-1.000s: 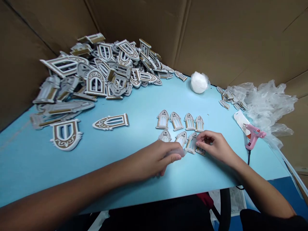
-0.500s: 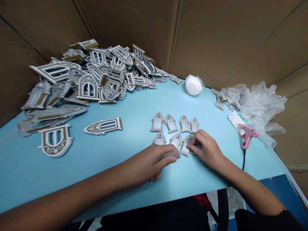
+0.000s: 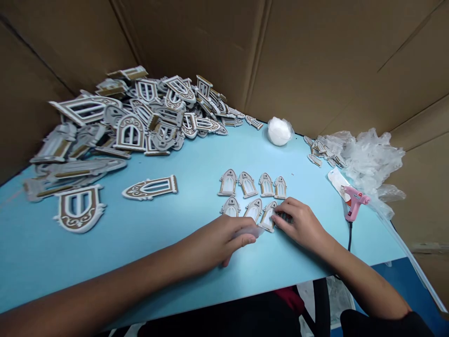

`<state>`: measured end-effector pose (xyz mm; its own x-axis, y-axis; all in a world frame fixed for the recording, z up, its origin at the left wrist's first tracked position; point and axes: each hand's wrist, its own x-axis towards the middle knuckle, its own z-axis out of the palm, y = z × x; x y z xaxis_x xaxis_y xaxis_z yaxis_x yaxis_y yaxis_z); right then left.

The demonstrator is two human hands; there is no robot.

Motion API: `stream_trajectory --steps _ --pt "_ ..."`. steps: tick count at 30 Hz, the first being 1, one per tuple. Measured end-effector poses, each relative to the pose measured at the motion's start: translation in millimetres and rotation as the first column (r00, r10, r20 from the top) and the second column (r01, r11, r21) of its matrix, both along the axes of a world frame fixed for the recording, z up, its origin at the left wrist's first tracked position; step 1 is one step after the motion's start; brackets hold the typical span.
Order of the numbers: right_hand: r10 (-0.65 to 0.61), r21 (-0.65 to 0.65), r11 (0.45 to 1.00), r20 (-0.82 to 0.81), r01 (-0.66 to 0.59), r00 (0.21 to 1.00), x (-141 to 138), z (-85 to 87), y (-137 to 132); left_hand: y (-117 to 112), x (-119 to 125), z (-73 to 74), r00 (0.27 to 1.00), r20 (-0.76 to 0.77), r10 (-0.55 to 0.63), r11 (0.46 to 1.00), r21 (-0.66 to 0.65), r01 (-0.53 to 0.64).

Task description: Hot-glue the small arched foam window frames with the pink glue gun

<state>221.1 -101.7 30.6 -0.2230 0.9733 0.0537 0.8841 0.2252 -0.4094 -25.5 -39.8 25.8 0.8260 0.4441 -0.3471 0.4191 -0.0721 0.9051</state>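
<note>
Small arched window frames lie back side up in two rows in front of me, among them an upper-left frame (image 3: 228, 183) and a lower-middle frame (image 3: 253, 210). White translucent panels show in their openings. My left hand (image 3: 233, 238) is closed around a small stack of translucent plastic pieces (image 3: 247, 230), just in front of the lower row. My right hand (image 3: 302, 221) has its fingertips drawn together at the right edge of a lower-row frame (image 3: 268, 217), touching it. Another frame beneath those fingers is mostly hidden.
A heap of larger window frames (image 3: 129, 132) fills the back left, with two single ones (image 3: 80, 208) nearer. At the back stands a bowl of white material (image 3: 279, 131). On the right are small frames (image 3: 322, 150), crumpled plastic bags (image 3: 373, 157) and a pink glue gun (image 3: 356, 202). Cardboard walls surround the table.
The camera view has shifted slightly. My right fingers stay by the same lower-row frame with a small shift in position. My left hand still holds the plastic pieces.
</note>
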Motion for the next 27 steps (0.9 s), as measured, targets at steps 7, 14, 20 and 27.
stream_trajectory --steps 7,14,20,27 --pt "0.114 0.014 0.993 0.102 -0.116 0.988 -7 0.5 -11 0 1 -3.0 1.000 0.006 -0.006 1.000 0.021 0.006" --pt "0.107 0.088 0.990 0.053 -0.112 0.993 -4 -6.2 -13 2 1 0.4 0.986 0.055 0.160 0.980 -0.130 -0.151" --pt "0.101 0.103 0.989 0.081 -0.109 0.992 -7 -6.9 -15 0 1 -1.2 0.988 0.039 0.149 0.987 -0.061 -0.146" --pt "0.089 0.245 0.963 0.090 -0.109 0.992 -9 -10.6 -20 -3 2 -1.4 0.994 0.028 0.107 0.993 -0.049 -0.105"
